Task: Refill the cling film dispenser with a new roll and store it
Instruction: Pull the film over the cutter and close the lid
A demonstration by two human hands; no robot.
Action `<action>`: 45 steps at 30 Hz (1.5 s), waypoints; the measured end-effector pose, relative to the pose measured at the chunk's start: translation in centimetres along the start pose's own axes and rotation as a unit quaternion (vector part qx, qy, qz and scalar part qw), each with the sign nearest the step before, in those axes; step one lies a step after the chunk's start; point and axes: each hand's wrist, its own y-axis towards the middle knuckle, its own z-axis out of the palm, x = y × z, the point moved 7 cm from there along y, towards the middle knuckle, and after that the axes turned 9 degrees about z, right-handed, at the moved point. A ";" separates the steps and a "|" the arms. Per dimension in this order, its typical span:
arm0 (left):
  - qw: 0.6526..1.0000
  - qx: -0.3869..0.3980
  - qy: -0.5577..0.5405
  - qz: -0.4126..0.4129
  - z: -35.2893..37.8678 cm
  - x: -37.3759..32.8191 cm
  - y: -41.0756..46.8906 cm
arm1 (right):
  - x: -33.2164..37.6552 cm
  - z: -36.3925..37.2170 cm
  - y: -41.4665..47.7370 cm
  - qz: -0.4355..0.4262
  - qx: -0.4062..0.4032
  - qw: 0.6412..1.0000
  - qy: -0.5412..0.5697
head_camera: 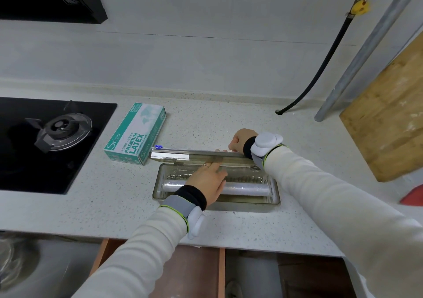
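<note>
At the centre of the frame the cling film dispenser (240, 202) is sitting open on the countertop (229, 119), the new roll (245, 189) lying inside. The right hand (238, 140) is gripping the raised lid (183, 154), fingers curled over its far edge. The left hand (206, 181) is reaching across the roll, fingers straight and together, up to the lid. Closing seems next, and that calls for lowering the lid squarely.

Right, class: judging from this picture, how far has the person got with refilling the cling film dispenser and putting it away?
Done: a roll lies inside the open dispenser. In hand: the left hand reaches over the roll towards the raised lid, which the right hand grips near its right end. Left: shutting the lid and storing the dispenser, now on the counter.
</note>
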 end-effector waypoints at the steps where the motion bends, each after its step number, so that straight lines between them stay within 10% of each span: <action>1: 1.000 -0.001 0.001 0.004 -0.1 0.1 0.0 | 0.0 -0.1 0.0 0.001 0.000 1.000 0.007; 15: 0.976 -0.120 -0.176 -0.044 -2.2 1.5 -1.2 | 0.2 -0.7 0.7 -0.009 0.003 0.999 0.046; 22: 0.976 -0.208 0.070 0.009 -6.8 -0.4 -0.8 | -0.2 -0.2 0.5 -0.002 0.000 0.998 0.055; 45: 0.999 -0.041 -0.001 0.023 -0.1 0.1 -2.4 | -1.8 3.8 -1.1 -0.044 0.039 0.989 0.135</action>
